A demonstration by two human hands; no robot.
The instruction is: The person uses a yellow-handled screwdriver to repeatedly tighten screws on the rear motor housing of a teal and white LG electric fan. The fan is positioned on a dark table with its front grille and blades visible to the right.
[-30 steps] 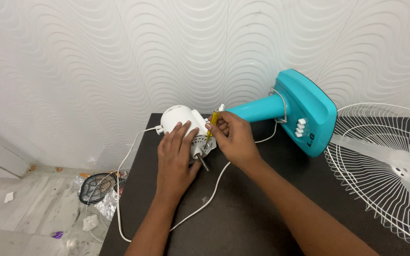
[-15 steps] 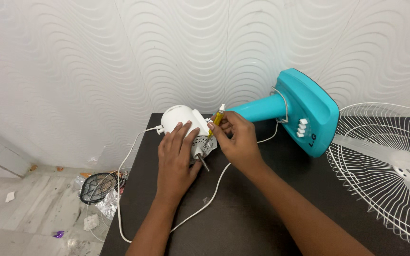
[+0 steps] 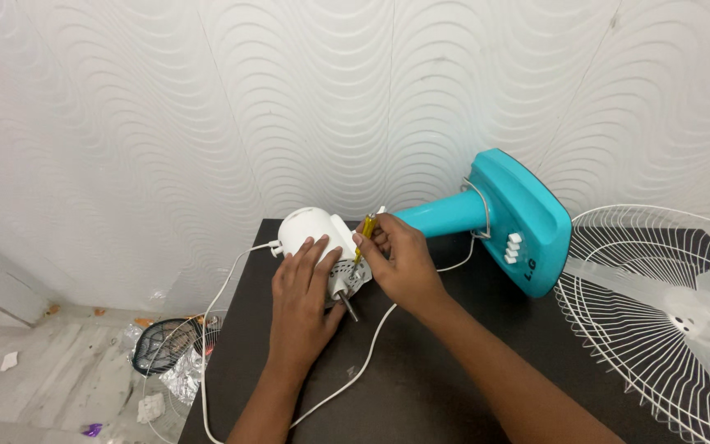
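- The left hand (image 3: pixel 301 300) lies flat, fingers spread, on the white fan motor (image 3: pixel 315 236) near the dark table's (image 3: pixel 421 395) far left corner, steadying it.
- The right hand (image 3: pixel 400 261) pinches a yellow screwdriver (image 3: pixel 365 233), tip angled at the motor's face.
- The teal fan base (image 3: pixel 519 222) lies sideways, exposing the motor.

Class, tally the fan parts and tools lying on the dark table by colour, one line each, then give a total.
White: 3 – domed plastic motor housing, round wire fan guard, power cord
Teal: 1 – plastic fan stand and base
Yellow: 1 – screwdriver in the right hand
Total: 5
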